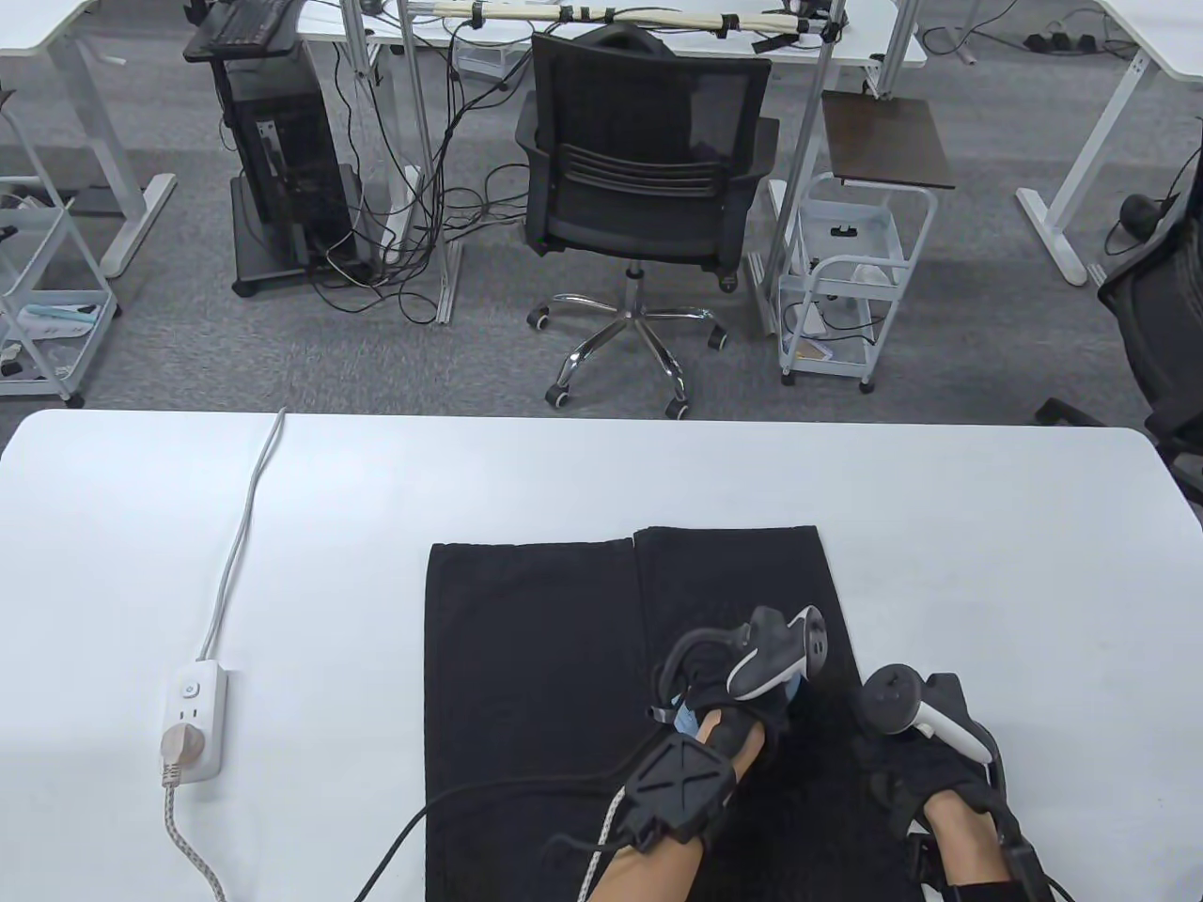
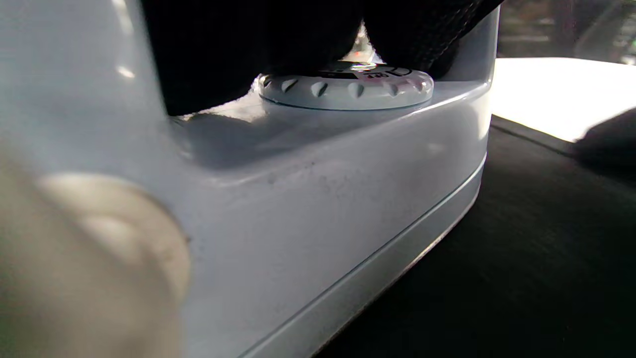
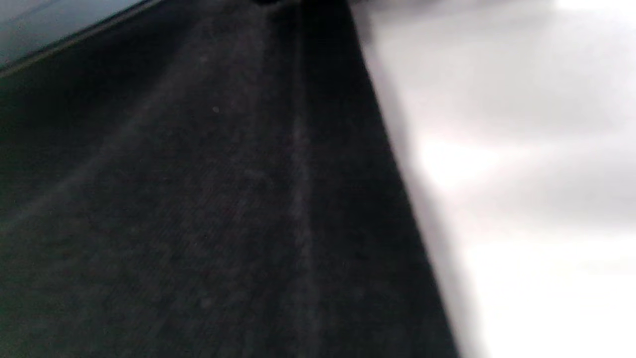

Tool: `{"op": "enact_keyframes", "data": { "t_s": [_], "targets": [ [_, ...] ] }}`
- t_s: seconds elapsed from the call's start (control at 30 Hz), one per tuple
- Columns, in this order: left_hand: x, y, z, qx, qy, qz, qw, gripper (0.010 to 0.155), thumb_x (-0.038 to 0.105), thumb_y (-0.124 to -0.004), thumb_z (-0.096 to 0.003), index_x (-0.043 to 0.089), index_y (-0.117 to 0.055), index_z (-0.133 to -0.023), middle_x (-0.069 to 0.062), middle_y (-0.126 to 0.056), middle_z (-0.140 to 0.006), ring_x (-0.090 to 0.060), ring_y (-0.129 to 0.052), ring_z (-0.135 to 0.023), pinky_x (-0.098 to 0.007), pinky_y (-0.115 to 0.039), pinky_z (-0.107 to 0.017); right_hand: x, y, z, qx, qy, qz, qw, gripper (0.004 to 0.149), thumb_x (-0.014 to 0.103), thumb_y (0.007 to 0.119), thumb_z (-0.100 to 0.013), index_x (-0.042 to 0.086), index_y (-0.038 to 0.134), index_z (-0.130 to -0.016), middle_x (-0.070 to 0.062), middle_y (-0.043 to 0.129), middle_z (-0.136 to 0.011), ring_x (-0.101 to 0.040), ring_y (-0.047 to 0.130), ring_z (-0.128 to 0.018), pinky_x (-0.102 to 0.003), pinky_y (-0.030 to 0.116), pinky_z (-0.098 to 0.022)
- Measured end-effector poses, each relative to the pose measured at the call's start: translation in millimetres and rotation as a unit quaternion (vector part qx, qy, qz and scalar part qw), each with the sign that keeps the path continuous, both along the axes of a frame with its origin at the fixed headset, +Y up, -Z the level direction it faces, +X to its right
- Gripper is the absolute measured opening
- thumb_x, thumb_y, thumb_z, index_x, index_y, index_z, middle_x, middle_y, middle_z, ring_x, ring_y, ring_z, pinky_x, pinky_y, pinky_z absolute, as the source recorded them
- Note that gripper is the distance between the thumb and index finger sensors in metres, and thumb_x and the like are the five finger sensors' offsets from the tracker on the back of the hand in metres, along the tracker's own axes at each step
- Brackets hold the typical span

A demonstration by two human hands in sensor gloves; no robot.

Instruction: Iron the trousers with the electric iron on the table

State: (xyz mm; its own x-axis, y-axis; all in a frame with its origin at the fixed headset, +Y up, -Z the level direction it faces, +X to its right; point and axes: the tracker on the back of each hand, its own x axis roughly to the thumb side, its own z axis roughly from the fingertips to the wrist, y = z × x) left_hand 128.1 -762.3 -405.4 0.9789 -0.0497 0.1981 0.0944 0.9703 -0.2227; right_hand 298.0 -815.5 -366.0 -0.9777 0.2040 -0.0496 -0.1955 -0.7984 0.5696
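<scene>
Black trousers (image 1: 536, 676) lie flat on the white table (image 1: 601, 470), legs pointing away from me. My left hand (image 1: 719, 691) grips the handle of a pale blue electric iron (image 1: 689, 720) that stands on the right trouser leg; the hand and its tracker hide most of the iron. In the left wrist view, the iron's body (image 2: 298, 209) and its ribbed dial (image 2: 348, 87) fill the frame, with my gloved fingers (image 2: 238, 49) around the handle above. My right hand (image 1: 907, 770) rests on the right edge of the trousers (image 3: 198, 223), next to the bare table (image 3: 521, 199); its fingers are not visible.
A white power strip (image 1: 193, 719) with a plug in it lies at the table's left; its grey cable (image 1: 240, 536) runs to the far edge. A braided cord (image 1: 193, 850) runs from the plug towards me. An office chair (image 1: 644, 178) stands beyond the table.
</scene>
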Motion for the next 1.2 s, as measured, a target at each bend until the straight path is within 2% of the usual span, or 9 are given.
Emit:
{"op": "enact_keyframes", "data": {
  "t_s": [0.13, 0.3, 0.4, 0.53, 0.7, 0.83, 0.93, 1.07, 1.2],
  "targets": [
    [7, 3, 36, -0.001, -0.017, 0.0, 1.0, 0.046, 0.044, -0.077, -0.0558, 0.007, -0.072, -0.084, -0.001, -0.092, -0.046, -0.017, -0.097, -0.036, -0.053, -0.082, -0.05, 0, 0, 0, 0.001, 0.001, 0.002, 1.0, 0.065, 0.027, 0.051, -0.059, 0.018, 0.012, -0.111, -0.02, 0.001, -0.115, -0.056, 0.006, -0.1, -0.078, 0.029, -0.064],
    [8, 3, 62, -0.008, -0.025, 0.007, 1.0, 0.047, 0.043, -0.077, -0.0559, 0.007, -0.072, -0.084, -0.001, -0.092, -0.046, -0.018, -0.097, -0.036, -0.053, -0.082, -0.05, 0, 0, 0, 0.003, 0.003, 0.005, 1.0, 0.065, 0.027, 0.051, -0.059, 0.017, 0.012, -0.11, -0.02, 0.001, -0.115, -0.056, 0.006, -0.1, -0.079, 0.028, -0.064],
    [5, 3, 66, -0.026, -0.031, 0.02, 0.999, 0.047, 0.044, -0.078, -0.0563, 0.007, -0.071, -0.085, -0.001, -0.092, -0.047, -0.017, -0.097, -0.037, -0.052, -0.082, -0.05, 0, 0, 0, 0.004, 0.003, 0.005, 1.0, 0.065, 0.027, 0.051, -0.059, 0.017, 0.011, -0.11, -0.02, 0.001, -0.115, -0.056, 0.006, -0.1, -0.078, 0.028, -0.064],
    [-7, 8, 64, -0.11, -0.06, 0.068, 0.99, 0.055, 0.049, -0.078, -0.0562, 0.005, -0.068, -0.089, -0.001, -0.093, -0.053, -0.018, -0.098, -0.043, -0.053, -0.081, -0.054, 0, -1, 1, 0.004, 0.005, 0.007, 1.0, 0.066, 0.028, 0.051, -0.059, 0.017, 0.011, -0.11, -0.021, 0.0, -0.114, -0.056, 0.005, -0.099, -0.079, 0.028, -0.064],
    [-42, 27, 64, -0.084, -0.044, 0.165, 0.982, 0.054, 0.048, -0.081, -0.0546, 0.005, -0.071, -0.085, -0.001, -0.096, -0.054, -0.018, -0.102, -0.044, -0.053, -0.084, -0.053, -1, -2, 1, 0.002, 0.005, 0.008, 1.0, 0.067, 0.029, 0.051, -0.059, 0.017, 0.009, -0.11, -0.021, -0.002, -0.114, -0.056, 0.004, -0.099, -0.079, 0.027, -0.064],
    [-92, 73, 68, -0.07, -0.03, 0.263, 0.962, 0.053, 0.047, -0.083, -0.0545, 0.005, -0.072, -0.084, -0.003, -0.098, -0.057, -0.021, -0.105, -0.048, -0.055, -0.084, -0.053, -2, -2, 2, 0.002, 0.006, 0.013, 1.0, 0.067, 0.029, 0.05, -0.06, 0.016, 0.007, -0.11, -0.021, -0.003, -0.113, -0.057, 0.003, -0.099, -0.079, 0.026, -0.064],
    [-138, 115, 72, -0.028, -0.012, 0.323, 0.946, 0.054, 0.047, -0.085, -0.0539, 0.004, -0.073, -0.084, -0.004, -0.099, -0.058, -0.021, -0.107, -0.049, -0.056, -0.085, -0.053, -3, -2, 2, 0.003, 0.006, 0.014, 1.0, 0.067, 0.029, 0.05, -0.06, 0.016, 0.007, -0.11, -0.021, -0.003, -0.113, -0.056, 0.003, -0.099, -0.079, 0.026, -0.064],
    [-229, 175, 77, 0.066, 0.039, 0.395, 0.916, 0.055, 0.046, -0.088, -0.053, 0.004, -0.073, -0.084, -0.006, -0.101, -0.062, -0.026, -0.109, -0.056, -0.059, -0.084, -0.054, -3, -3, 2, 0.004, 0.007, 0.016, 1.0, 0.067, 0.029, 0.05, -0.059, 0.016, 0.007, -0.11, -0.021, -0.003, -0.113, -0.056, 0.004, -0.099, -0.079, 0.026, -0.064],
    [-312, 201, 83, 0.14, 0.095, 0.425, 0.889, 0.055, 0.046, -0.091, -0.0523, 0.004, -0.074, -0.084, -0.008, -0.102, -0.066, -0.031, -0.11, -0.062, -0.062, -0.082, -0.056, -4, -3, 2, 0.005, 0.007, 0.018, 1.0, 0.067, 0.029, 0.05, -0.059, 0.016, 0.007, -0.109, -0.021, -0.003, -0.113, -0.057, 0.004, -0.099, -0.079, 0.026, -0.064]
  ]
}}
